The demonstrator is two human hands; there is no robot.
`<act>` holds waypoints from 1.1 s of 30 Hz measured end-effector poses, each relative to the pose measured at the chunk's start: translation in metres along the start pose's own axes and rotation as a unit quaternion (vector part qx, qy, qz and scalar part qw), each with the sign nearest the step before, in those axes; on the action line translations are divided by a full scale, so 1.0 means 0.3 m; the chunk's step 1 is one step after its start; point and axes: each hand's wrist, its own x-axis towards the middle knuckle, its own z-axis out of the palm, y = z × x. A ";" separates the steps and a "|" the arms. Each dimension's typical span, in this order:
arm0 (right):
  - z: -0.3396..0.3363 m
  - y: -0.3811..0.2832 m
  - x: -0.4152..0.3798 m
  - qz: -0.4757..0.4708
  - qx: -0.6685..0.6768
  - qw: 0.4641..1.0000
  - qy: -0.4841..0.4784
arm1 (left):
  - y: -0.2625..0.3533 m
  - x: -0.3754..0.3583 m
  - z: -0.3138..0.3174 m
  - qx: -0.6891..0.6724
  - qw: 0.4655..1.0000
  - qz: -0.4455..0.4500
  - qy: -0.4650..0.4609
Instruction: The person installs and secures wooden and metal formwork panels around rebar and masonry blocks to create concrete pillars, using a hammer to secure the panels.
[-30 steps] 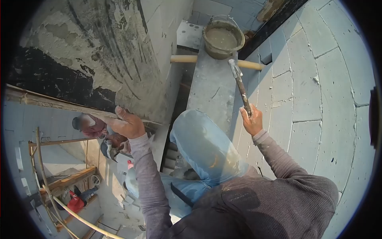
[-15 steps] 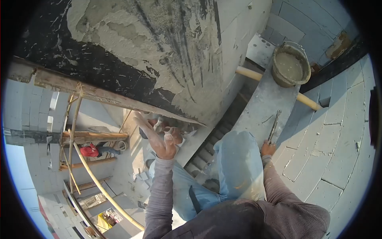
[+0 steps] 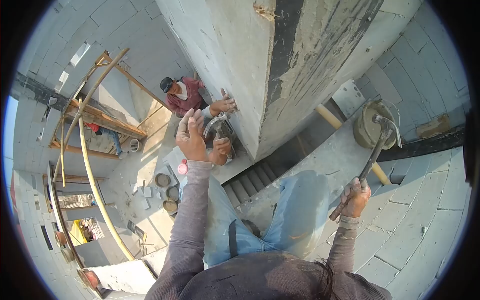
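Note:
My right hand (image 3: pixel 355 197) is closed around the handle of a hammer (image 3: pixel 372 161), raised at the right so that its head overlaps the bucket in view. My left hand (image 3: pixel 192 141) is raised with fingers curled and thumb against them; whatever lies between them, if anything, is too small to make out. Just beyond it, a co-worker's hand (image 3: pixel 221 146) grips another hammer (image 3: pixel 218 123). The co-worker's other hand (image 3: pixel 224 104) touches the smooth face of a pillar (image 3: pixel 235 65). A small red round object (image 3: pixel 183 167) shows beside my left wrist.
A mortar bucket (image 3: pixel 365 135) stands on the plank (image 3: pixel 320 155) at right, over a bamboo pole (image 3: pixel 329 116). Stairs (image 3: pixel 252 181) drop away below. Several buckets (image 3: pixel 163 180) stand on the lower floor. Bamboo scaffolding (image 3: pixel 95 175) rises at left.
My right hand has lifted the hammer from the plank. My left hand has risen towards the pillar. The view has shifted, bringing the co-worker with the other hammer into plain sight.

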 end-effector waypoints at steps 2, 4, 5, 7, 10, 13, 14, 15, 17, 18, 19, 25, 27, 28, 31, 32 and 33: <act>0.027 -0.116 -0.028 0.019 0.175 0.980 -0.089 | 0.004 -0.048 0.009 0.013 0.999 0.024 0.025; 0.091 -0.204 -0.079 0.042 0.255 0.955 -0.143 | 0.014 -0.088 0.005 0.032 0.995 0.062 0.067; 0.112 -0.226 -0.093 0.070 0.338 0.919 -0.192 | 0.002 -0.095 -0.009 0.028 0.995 0.059 0.073; 0.146 -0.181 -0.095 0.083 0.409 0.858 -0.298 | -0.045 -0.106 -0.053 0.066 0.985 0.082 0.139; 0.249 -0.093 -0.166 0.135 0.439 0.791 -0.404 | -0.107 -0.105 -0.118 0.027 0.987 0.045 0.150; 0.292 -0.022 -0.200 0.189 0.484 0.760 -0.390 | -0.131 -0.069 -0.165 0.029 0.986 0.018 0.166; 0.288 -0.025 -0.199 0.206 0.499 0.740 -0.400 | -0.139 -0.060 -0.183 0.027 0.986 0.021 0.161; 0.284 -0.029 -0.205 0.223 0.514 0.721 -0.407 | -0.141 -0.059 -0.198 0.026 0.987 0.022 0.154; 0.289 -0.029 -0.203 0.239 0.490 0.726 -0.420 | -0.140 -0.055 -0.211 0.000 0.988 0.002 0.154; 0.298 -0.027 -0.205 0.237 0.471 0.733 -0.430 | -0.147 -0.046 -0.219 -0.018 0.989 -0.015 0.146; 0.307 -0.029 -0.207 0.234 0.453 0.739 -0.440 | -0.153 -0.038 -0.223 -0.036 0.989 -0.030 0.138; 0.318 -0.040 -0.213 0.255 0.429 0.738 -0.454 | -0.174 -0.033 -0.219 -0.016 0.990 -0.013 0.138; 0.319 -0.040 -0.216 0.256 0.431 0.738 -0.452 | -0.170 -0.032 -0.216 -0.019 0.990 -0.014 0.139; 0.321 -0.042 -0.217 0.254 0.435 0.739 -0.447 | -0.163 -0.032 -0.217 -0.018 0.990 -0.022 0.137; 0.314 -0.040 -0.217 0.253 0.442 0.739 -0.441 | -0.151 -0.029 -0.219 -0.025 0.990 -0.032 0.137; 0.314 -0.038 -0.216 0.251 0.448 0.738 -0.438 | -0.148 -0.028 -0.218 -0.022 0.990 -0.032 0.138; 0.314 -0.037 -0.217 0.251 0.447 0.738 -0.438 | -0.144 -0.030 -0.217 -0.018 0.990 -0.033 0.139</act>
